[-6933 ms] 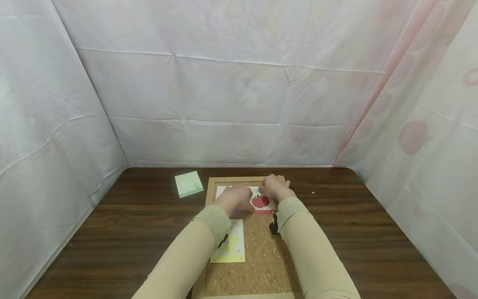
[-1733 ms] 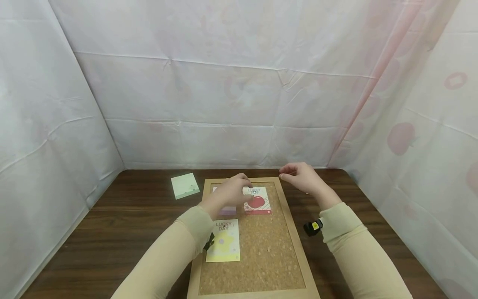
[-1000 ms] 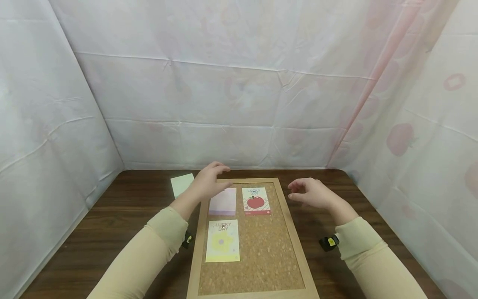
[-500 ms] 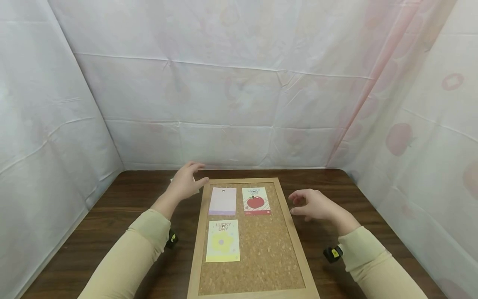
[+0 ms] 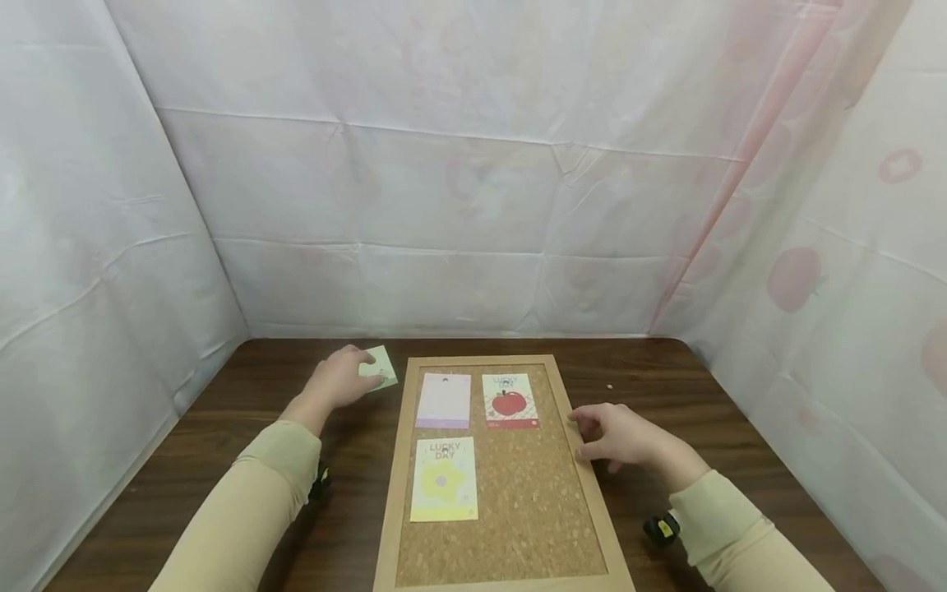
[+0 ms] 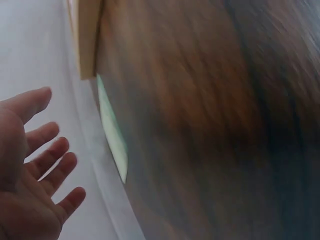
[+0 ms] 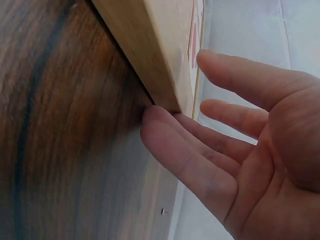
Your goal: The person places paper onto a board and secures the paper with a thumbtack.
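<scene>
My left hand (image 5: 339,376) reaches over a light green paper note (image 5: 381,367) on the table and covers part of it in the head view. In the left wrist view its fingers are spread, with the green note (image 6: 113,132) beyond them. My right hand (image 5: 623,435) is at the right edge of a wood-framed corkboard (image 5: 528,501); the right wrist view has its loosely bent fingertips down by the frame's side (image 7: 145,40). On the cork are a red apple card (image 5: 509,403), a pale lilac card (image 5: 444,401) and a yellow flower card (image 5: 442,481), each with a pin near its top.
A small push pin (image 5: 610,386) lies on the dark wood table (image 5: 695,411) right of the board; the right wrist view has this pin (image 7: 164,212) too. White cloth curtains (image 5: 444,205) stand around the table's back and sides.
Both hands have left the area of the apple card. My left hand has moved left to the green note. My right hand has come down along the board's right side to its edge.
</scene>
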Demonstrator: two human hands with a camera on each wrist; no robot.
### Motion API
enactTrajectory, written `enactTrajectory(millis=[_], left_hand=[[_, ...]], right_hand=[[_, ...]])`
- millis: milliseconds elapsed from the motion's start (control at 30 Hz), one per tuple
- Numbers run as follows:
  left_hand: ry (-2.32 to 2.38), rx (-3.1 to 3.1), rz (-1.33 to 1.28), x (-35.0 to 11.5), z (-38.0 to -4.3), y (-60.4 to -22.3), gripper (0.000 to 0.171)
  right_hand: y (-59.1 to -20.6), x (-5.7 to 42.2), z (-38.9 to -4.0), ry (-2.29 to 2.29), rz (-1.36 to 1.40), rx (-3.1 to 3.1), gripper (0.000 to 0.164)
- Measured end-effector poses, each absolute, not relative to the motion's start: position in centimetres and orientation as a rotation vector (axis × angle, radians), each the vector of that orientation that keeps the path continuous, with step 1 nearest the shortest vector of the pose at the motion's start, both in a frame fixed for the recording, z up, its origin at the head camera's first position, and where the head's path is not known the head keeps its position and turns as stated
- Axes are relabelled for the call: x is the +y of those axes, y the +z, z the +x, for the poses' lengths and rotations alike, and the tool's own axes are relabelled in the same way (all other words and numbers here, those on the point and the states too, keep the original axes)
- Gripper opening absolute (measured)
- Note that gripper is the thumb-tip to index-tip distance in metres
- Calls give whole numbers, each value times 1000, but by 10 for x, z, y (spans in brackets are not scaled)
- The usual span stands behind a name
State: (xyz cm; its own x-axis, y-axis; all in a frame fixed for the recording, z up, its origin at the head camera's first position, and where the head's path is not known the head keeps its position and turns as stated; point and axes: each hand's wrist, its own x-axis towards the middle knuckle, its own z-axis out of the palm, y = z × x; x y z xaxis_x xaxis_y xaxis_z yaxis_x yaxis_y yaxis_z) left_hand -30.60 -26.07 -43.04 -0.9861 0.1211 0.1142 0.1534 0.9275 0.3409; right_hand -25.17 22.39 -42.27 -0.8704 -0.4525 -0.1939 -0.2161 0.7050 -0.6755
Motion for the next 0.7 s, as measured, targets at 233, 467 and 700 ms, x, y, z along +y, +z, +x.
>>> enactTrajectory(millis=[233, 467, 700], left_hand=[[-490, -3082, -229, -274, -310, -446, 53], [-486, -3190, -306, -275, -306, -451, 56], [-440, -3252, -347, -277, -299, -448, 56]], right_hand=[[-426, 224, -250, -911, -493, 2572, 70], [-428, 225, -250, -896, -482, 2585, 63], [-430, 226, -251, -893, -491, 2593, 62]])
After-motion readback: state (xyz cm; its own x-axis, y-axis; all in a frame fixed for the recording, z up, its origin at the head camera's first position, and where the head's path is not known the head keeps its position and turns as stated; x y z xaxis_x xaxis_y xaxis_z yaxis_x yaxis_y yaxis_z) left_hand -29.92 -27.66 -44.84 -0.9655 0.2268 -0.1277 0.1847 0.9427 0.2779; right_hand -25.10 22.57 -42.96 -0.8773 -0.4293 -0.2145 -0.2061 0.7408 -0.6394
